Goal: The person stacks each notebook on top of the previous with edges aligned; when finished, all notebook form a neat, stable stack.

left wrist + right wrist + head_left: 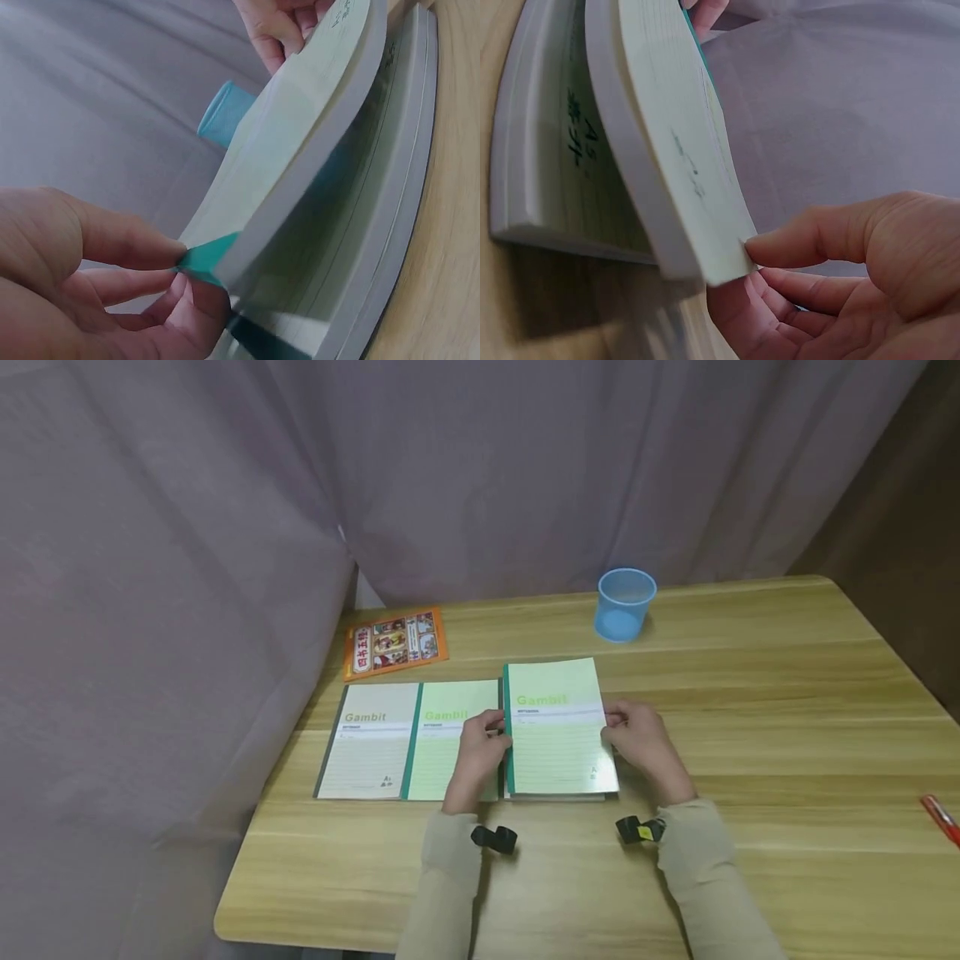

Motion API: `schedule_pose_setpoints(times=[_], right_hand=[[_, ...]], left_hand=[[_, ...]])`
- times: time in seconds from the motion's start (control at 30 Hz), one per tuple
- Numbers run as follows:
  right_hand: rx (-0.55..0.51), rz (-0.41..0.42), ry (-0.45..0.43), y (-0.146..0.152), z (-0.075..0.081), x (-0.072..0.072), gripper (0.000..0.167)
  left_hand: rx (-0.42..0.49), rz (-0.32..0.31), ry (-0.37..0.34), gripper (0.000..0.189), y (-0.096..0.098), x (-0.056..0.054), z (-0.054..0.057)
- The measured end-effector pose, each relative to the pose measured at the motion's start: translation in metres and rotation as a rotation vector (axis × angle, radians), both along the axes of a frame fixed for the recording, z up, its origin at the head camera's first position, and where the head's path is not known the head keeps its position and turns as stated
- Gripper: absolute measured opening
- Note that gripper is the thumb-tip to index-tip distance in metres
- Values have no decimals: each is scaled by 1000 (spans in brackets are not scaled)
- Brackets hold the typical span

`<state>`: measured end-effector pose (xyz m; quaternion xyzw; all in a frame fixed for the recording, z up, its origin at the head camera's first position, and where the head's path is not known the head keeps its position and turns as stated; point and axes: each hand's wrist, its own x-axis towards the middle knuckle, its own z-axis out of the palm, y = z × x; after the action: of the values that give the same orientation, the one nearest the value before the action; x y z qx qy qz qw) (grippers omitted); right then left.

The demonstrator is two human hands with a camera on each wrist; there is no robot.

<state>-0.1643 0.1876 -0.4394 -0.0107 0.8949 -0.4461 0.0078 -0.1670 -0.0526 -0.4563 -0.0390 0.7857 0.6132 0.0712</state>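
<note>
A pale green notebook [558,747] with a teal spine is held by both hands, tilted over other notebooks. My left hand [478,752] pinches its spine edge between thumb and fingers. At the opposite edge, my right hand [647,745] pinches it with the thumb on the cover. Beneath, lower notebooks [390,225] lie stacked on the table, mostly hidden in the head view. To the left lie a second green notebook [446,760], partly behind my left hand, and a grey-white notebook [367,752] with a dark spine.
An orange picture booklet [395,643] lies behind the row of notebooks. Near the back edge of the wooden table [765,710] stands a blue see-through bin [624,606]. A red pen [940,818] lies at the far right. Grey curtains [487,477] hang behind and left.
</note>
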Motion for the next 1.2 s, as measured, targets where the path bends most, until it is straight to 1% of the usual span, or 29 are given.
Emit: schedule_pose_setpoints(times=[0.03,0.13,0.27,0.43,0.63,0.8,0.93,1.03,1.2], right_hand=[[0,-1,-1,-1,-1,-1,39],[-1,-5,-27,-5,-3,-3,40],[-2,-9,-77,-8,-7,-4,43],[-8,-5,-103,-10,-12,-6,45],[0,-7,-125,-12,-17,-8,46],[24,-2,-139,-10,-20,-8,43],[34,17,-140,-9,-21,-9,40],[32,33,-146,-9,-20,-7,39],[34,37,-157,-8,-22,-7,39]], left_hand=[[-9,3,-13,48,-1,-1,-2],[-67,12,-19,48,-2,-3,-6],[-135,25,6,44,-2,-4,-8],[-200,43,30,40,0,-3,-8],[-269,27,36,38,-1,-4,-11],[-294,11,35,41,-1,-4,-12],[-306,14,29,43,-1,-4,-11],[-315,14,12,44,-2,-4,-10],[-315,6,13,44,-3,-4,-11]])
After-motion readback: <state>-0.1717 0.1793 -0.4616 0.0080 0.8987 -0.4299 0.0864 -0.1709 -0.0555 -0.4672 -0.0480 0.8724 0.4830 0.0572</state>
